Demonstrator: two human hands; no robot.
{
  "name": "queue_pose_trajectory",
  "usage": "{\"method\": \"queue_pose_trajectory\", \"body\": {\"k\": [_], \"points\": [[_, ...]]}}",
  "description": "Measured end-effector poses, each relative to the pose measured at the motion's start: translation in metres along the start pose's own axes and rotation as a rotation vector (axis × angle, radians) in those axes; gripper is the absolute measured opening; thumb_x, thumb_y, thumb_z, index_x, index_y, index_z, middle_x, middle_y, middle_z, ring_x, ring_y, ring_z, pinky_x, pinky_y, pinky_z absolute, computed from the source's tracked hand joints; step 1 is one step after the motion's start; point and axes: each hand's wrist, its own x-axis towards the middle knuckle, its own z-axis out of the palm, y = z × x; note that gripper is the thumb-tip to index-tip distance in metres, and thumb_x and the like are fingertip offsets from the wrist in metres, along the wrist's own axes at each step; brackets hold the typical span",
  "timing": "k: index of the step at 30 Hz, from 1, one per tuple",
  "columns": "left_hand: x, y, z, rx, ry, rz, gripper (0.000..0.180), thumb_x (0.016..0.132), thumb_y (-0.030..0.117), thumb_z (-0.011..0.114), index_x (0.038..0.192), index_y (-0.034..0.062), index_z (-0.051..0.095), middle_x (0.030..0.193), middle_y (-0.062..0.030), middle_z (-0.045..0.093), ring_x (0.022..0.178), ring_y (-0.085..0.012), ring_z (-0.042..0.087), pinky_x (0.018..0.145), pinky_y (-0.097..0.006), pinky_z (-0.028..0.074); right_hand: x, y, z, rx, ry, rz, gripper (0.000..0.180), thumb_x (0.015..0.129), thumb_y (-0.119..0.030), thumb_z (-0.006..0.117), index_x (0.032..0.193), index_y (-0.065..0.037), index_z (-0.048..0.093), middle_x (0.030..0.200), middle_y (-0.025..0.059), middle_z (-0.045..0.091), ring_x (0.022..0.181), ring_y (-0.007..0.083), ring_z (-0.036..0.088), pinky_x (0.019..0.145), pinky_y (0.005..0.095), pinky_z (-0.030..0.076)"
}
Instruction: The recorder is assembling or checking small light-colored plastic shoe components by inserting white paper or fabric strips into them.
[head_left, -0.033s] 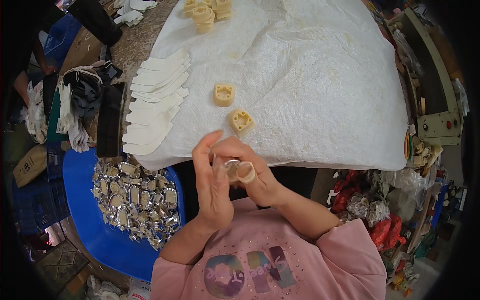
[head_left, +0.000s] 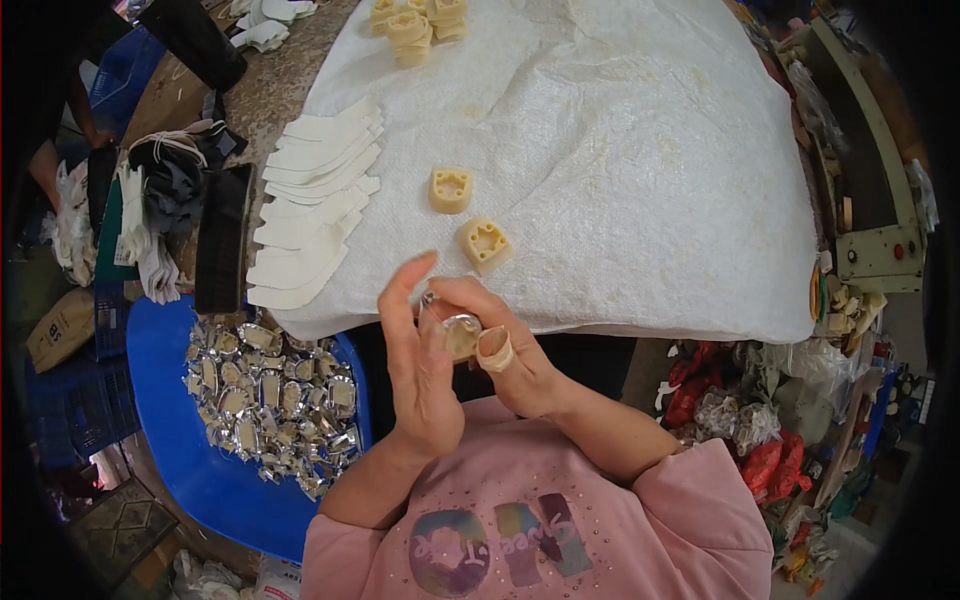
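Nothing had moved since the earlier frame. Right hand [head_left: 500,345] pinched a small shiny metal piece [head_left: 458,325]; left hand [head_left: 420,370] lay flat against it, fingers straight. Two cream moulds [head_left: 468,215] sat on the counter [head_left: 650,180] at 12 o'clock.

A brown cardboard box [head_left: 60,328] with a label sits far left.

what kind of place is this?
Likely a small workshop doing hand assembly: a blue bin heaped with shiny metal pieces, cream moulded blocks on a white-covered worktable, and stacked white cut-outs.
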Motion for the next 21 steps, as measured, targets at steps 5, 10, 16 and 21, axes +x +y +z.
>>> {"method": "queue_pose_trajectory", "body": {"k": [5, 10, 16, 21], "points": [[-0.004, -0.009, -0.003, -0.061, 0.101, -0.111, 0.046, 0.094, 0.020, 0.033, 0.134, 0.0000, 0.026, 0.113, -0.0119, 0.046, 0.096, -0.0124, 0.047, 0.084, -0.027, 0.040, 0.000, 0.004, -0.001, 0.126, -0.020, 0.008, 0.039, 0.096, -0.016, 0.040, 0.133, -0.004, 0.040, 0.116, 0.0115, 0.047, 0.105, 0.0210, 0.047, 0.094, 0.0330, 0.036], [-0.003, -0.013, -0.004, 0.016, 0.006, -0.058, 0.051, 0.096, 0.027, 0.037, 0.139, 0.0049, 0.021, 0.108, -0.0108, 0.050, 0.089, -0.0131, 0.052, 0.074, -0.025, 0.043, 0.007, 0.006, -0.003, -0.375, 0.056, -0.265, 0.036, 0.096, -0.015, 0.040, 0.131, -0.005, 0.043, 0.106, 0.0109, 0.051, 0.086, 0.0197, 0.052, 0.075, 0.0317, 0.044], [0.007, -0.009, -0.015, -0.547, -0.103, -0.228, 0.078, 0.092, 0.055, 0.040, 0.146, 0.0120, 0.003, 0.104, -0.0076, 0.054, 0.077, -0.0147, 0.054, 0.057, -0.026, 0.044, 0.011, -0.021, -0.010, -0.126, 0.048, 0.237, 0.039, 0.098, -0.021, 0.039, 0.134, -0.006, 0.040, 0.097, 0.0085, 0.048, 0.069, 0.0128, 0.054, 0.053, 0.0248, 0.043], [0.006, -0.020, -0.028, 0.410, -0.270, 0.199, 0.093, 0.091, 0.059, 0.035, 0.140, -0.0057, -0.011, 0.122, -0.0199, 0.045, 0.093, -0.0189, 0.055, 0.075, -0.028, 0.046, 0.025, -0.038, -0.023, -0.924, -0.022, 0.009, 0.026, 0.082, -0.024, 0.065, 0.092, -0.001, 0.057, 0.076, 0.0119, 0.054, 0.069, 0.0267, 0.058, 0.061, 0.0343, 0.047]]}}
